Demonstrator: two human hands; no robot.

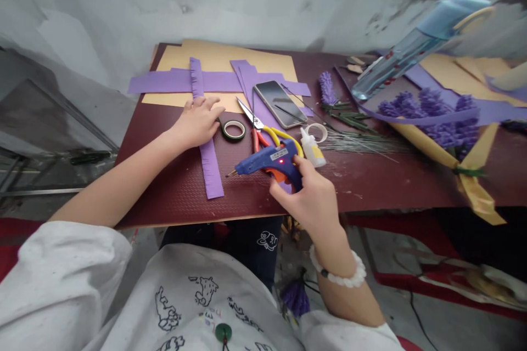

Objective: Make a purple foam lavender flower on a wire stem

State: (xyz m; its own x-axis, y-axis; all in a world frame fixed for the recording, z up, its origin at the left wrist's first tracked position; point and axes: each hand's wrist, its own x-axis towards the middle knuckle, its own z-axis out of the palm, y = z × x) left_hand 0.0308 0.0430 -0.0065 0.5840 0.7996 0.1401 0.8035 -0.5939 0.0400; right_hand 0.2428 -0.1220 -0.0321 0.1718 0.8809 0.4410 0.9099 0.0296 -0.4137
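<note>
A: In the head view, where is your left hand (200, 120)?
B: It lies palm down over the purple strip (209, 167), its fingers loosely spread rather than gripping; the strip runs under it, from the yellow paper (164, 63) toward the table's (164, 192) front edge; the roll of dark tape (233, 130) sits just beside your fingertips.
A: And your right hand (315, 192)?
B: Its fingers are closed around the blue glue gun (267, 159); the red light is lit, and the nozzle points left toward the strip, near it but apart.
A: Any writing for you to read?
B: The glue gun has a pale label, too small to read; so is the one on the small white bottle (313, 148); the coloured lettering on your shirt (197, 279) is unclear too.
A: What else lies about you?
B: Beyond the gun, scissors (255, 120) with yellow handles and a phone (280, 103); to your right, thin wires (362, 142), a purple flower (327, 89), a clear blue drinking bottle (403, 55) and a bouquet (444, 120) in yellow wrapping, tied with green.
</note>
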